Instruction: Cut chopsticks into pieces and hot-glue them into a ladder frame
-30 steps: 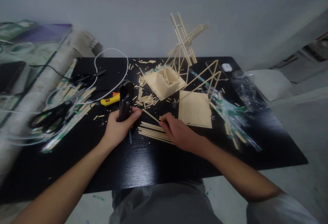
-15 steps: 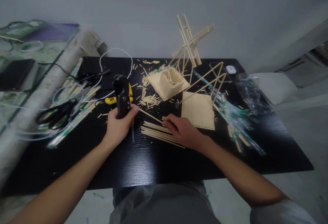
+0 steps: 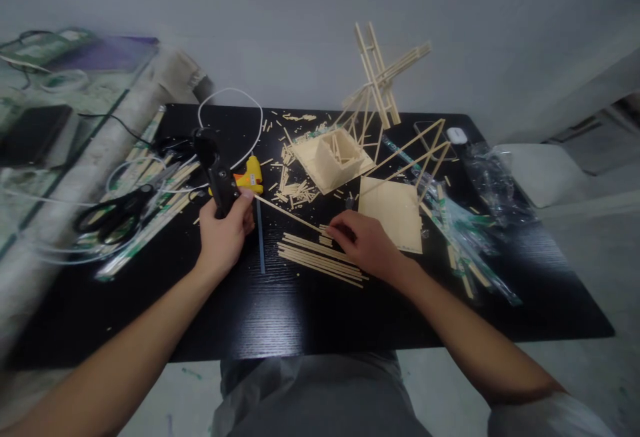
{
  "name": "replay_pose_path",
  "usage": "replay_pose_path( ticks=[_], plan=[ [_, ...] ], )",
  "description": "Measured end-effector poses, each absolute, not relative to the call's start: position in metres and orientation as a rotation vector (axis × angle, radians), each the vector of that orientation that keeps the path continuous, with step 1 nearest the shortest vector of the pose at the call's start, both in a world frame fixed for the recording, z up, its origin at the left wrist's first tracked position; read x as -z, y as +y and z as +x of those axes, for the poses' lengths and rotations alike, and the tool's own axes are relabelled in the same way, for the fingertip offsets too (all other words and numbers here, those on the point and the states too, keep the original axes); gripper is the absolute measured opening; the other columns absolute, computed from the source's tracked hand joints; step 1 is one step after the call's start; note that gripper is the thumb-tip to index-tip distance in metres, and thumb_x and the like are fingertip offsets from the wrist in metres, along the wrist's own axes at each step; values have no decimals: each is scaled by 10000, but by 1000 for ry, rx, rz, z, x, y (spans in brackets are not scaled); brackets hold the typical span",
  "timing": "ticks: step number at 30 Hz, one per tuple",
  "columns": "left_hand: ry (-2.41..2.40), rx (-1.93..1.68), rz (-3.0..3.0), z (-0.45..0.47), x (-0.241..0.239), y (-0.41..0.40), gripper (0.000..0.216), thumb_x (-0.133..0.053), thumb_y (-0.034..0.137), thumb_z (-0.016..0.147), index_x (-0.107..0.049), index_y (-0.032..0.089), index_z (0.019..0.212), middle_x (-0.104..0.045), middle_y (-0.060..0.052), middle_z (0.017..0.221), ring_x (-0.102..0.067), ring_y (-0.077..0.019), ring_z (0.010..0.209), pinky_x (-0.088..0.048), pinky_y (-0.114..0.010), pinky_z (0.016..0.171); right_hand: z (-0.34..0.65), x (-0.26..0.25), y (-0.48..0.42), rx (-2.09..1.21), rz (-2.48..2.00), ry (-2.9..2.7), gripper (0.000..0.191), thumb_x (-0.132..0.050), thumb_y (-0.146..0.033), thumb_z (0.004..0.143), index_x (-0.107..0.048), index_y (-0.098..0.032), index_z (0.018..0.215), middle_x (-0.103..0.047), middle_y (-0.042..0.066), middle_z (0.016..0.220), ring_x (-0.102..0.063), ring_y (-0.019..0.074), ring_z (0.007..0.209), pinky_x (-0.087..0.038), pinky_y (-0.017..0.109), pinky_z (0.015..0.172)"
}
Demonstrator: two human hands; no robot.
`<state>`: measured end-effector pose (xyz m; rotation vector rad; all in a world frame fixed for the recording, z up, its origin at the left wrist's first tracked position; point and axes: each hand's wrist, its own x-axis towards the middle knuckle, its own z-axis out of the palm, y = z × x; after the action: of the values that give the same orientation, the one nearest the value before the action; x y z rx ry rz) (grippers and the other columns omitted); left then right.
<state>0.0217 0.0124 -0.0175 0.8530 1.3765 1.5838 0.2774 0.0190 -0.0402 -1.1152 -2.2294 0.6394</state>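
Note:
My left hand [image 3: 223, 233] is closed round the handle of a black cutting tool [image 3: 214, 170] that points up and to the left. My right hand [image 3: 364, 243] pinches one end of a thin wooden stick [image 3: 287, 213] whose other end reaches my left thumb. A row of long wooden sticks [image 3: 320, 260] lies on the black table [image 3: 300, 317] just under my right hand. A yellow glue gun [image 3: 247, 180] lies behind my left hand.
An open wooden box [image 3: 327, 157] with a stick tower [image 3: 377, 83] stands at the back. A flat wooden panel [image 3: 393, 210] lies right of it. Black scissors [image 3: 113, 213] and white cable [image 3: 230, 100] lie left. Plastic wrappers [image 3: 465, 237] lie right. Stick offcuts [image 3: 293, 190] litter the middle.
My left hand has swung the black tool up and left, uncovering the yellow glue gun. My right hand stays on the stick, which now lies flatter.

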Motion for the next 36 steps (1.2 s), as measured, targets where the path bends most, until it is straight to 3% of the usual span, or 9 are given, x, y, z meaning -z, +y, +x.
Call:
replay_pose_path(
  ticks=[3,8,29,34,36],
  plan=[
    [1383,-1588,852,21,17,11,356,-799,320,791,-504,194,635,-388,75,525,-328,-59,424,-240,-219,398,278,47,20,-563,-1133,-2196,25,-649,-186,1006,-672,-179,1003,-691,69,934,-654,208,866,-528,331,804],
    [1344,-1578,894,18,16,11,227,-729,269,802,-557,197,672,-395,67,550,-353,-70,440,-246,-229,413,275,53,19,-522,-1153,-2270,94,-630,-247,1035,-691,-183,1067,-701,110,1027,-653,269,1029,-541,432,955],
    [1358,-1514,899,22,14,9,218,-727,287,751,-556,200,646,-398,64,534,-354,-73,435,-251,-229,415,268,49,13,-613,-1247,-2308,85,-586,-195,1046,-611,-212,966,-661,90,988,-612,266,967,-524,434,917],
    [1369,-1511,915,21,15,10,208,-725,289,751,-567,198,650,-408,62,538,-364,-70,435,-264,-223,408,270,47,17,-643,-1194,-2270,32,-619,-220,1031,-638,-195,1027,-670,94,996,-631,257,965,-532,413,911],
    [1375,-1507,910,21,15,11,203,-729,290,745,-572,196,656,-420,59,543,-372,-71,437,-272,-221,408,269,45,23,-649,-1189,-2257,99,-618,-224,1028,-660,-197,1114,-675,94,1012,-644,253,964,-537,409,914]
  ],
)
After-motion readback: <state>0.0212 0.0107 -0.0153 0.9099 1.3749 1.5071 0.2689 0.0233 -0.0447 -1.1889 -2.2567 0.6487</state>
